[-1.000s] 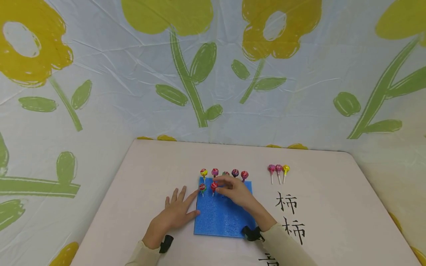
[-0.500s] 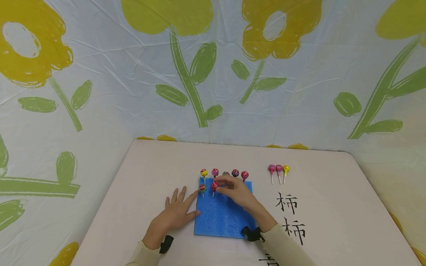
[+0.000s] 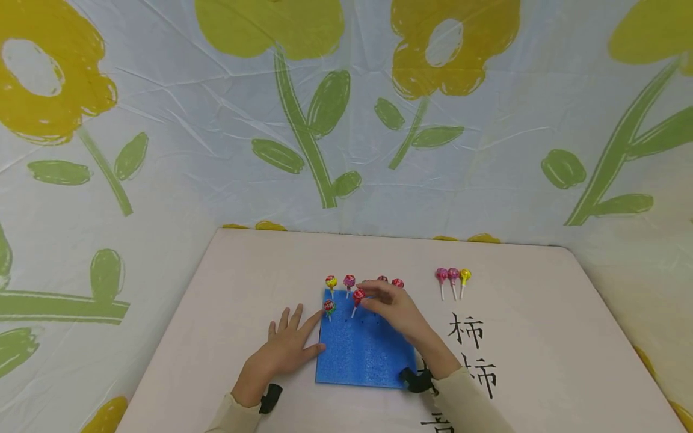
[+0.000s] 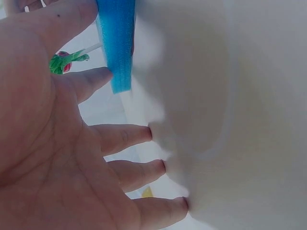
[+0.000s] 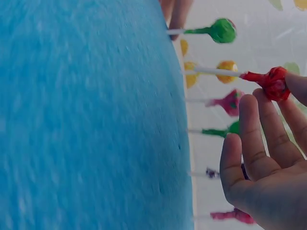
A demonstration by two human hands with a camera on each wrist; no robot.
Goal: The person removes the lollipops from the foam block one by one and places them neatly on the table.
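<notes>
Blue foam in the shape of a flat, square block lies on a pale, smooth-topped table in the head view; the left hand is at the block's left side, its fingers spread; the right hand is over the block's far half, pinching a red-wrapped round lollipop with a white stick, which tilts above the block, its stick end low and to the left; a green-and-red-wrapped round lollipop stands at the block's left edge; along the block's far edge stand a yellow-wrapped round lollipop and a pink-wrapped round lollipop, with others partly hidden by the right hand; to the right of the block and well apart from it, three lollipops in pink and yellow wrappers lie side by side, with black brushed characters nearer; in the left wrist view, the thumb and index finger touch the block's side, while the other three fingertips rest on the table beside it; in the right wrist view, thumb and fingers pinch the red-wrapped head, and the white stick points at the block, its end seemingly just clear of the surface.
</notes>
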